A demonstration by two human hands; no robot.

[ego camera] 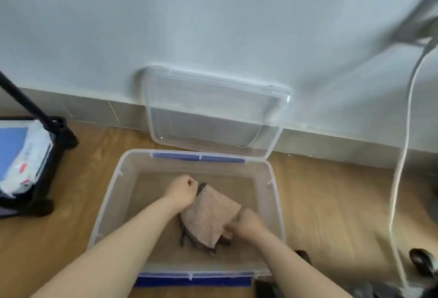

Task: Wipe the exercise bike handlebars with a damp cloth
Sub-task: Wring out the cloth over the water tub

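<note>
Cloth: a beige, nubby cloth [208, 214] with a dark dotted edge, in the lower centre of the frame, held up inside the open bin and stretched between the two hands; its lower corners hang down toward the bin's bottom, and whether they touch it cannot be told.
Left hand: the left hand [181, 191] is closed in a fist round the cloth's upper corner, fingers curled tight, knuckles toward the wall.
Right hand: the right hand [246, 223] has its fingers curled over the cloth's lower right edge, gripping it; the hand is a little blurred.
Forearms: both bare, coming in from the bottom edge of the frame and over the bin's near rim.
Bin: a clear plastic bin [113, 179] on the floor at the centre, with a blue latch [199, 156] on the far rim and another on the near rim.
Lid: a clear lid [213, 113] stands tilted against the wall just behind the bin's far rim.
Floor: wood-pattern floor [320, 191], meeting a grey baseboard [331, 141] under a pale wall [213, 13].
Left edge: a black stand [59, 136] holding flat blue and white things, a black pole slanting toward the upper left.
Right edge: a white tube [403, 150] curves from the upper right down to the lower right; dark things near its foot are too blurred to tell.
</note>
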